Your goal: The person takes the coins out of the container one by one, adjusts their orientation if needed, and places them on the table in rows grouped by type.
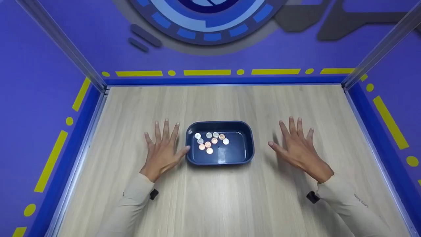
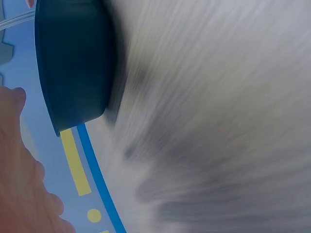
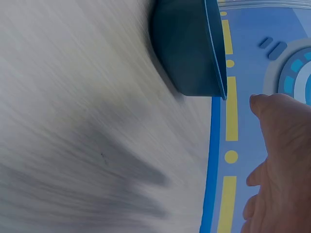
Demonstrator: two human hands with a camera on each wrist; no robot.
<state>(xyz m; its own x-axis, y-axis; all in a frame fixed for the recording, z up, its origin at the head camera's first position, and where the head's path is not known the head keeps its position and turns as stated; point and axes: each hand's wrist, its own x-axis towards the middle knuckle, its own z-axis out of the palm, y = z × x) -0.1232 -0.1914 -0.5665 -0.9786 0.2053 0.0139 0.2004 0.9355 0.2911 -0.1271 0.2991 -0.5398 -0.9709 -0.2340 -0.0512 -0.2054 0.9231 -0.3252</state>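
A dark blue plastic tray (image 1: 235, 149) with rounded corners sits mid-table. Inside, toward its left half, lie several coins, some copper-coloured like this coin (image 1: 208, 144), others silvery like this coin (image 1: 197, 135). My left hand (image 1: 162, 151) hovers palm down just left of the tray, fingers spread. Its thumb tip overlaps the tray's left rim in the head view, while the left wrist view shows a gap between thumb and tray wall (image 2: 75, 63). To the tray's right, my right hand (image 1: 299, 149) is held above the table with fingers spread, holding nothing, its thumb pointing toward the tray.
The light wood-grain table (image 1: 210, 200) is bounded by a blue-purple back wall (image 1: 210, 62) and side walls with yellow dashes. Metal posts (image 1: 65, 46) stand at the corners. Both forearms wear light sleeves (image 1: 131, 200), with a small black device (image 1: 312, 197) under the right wrist.
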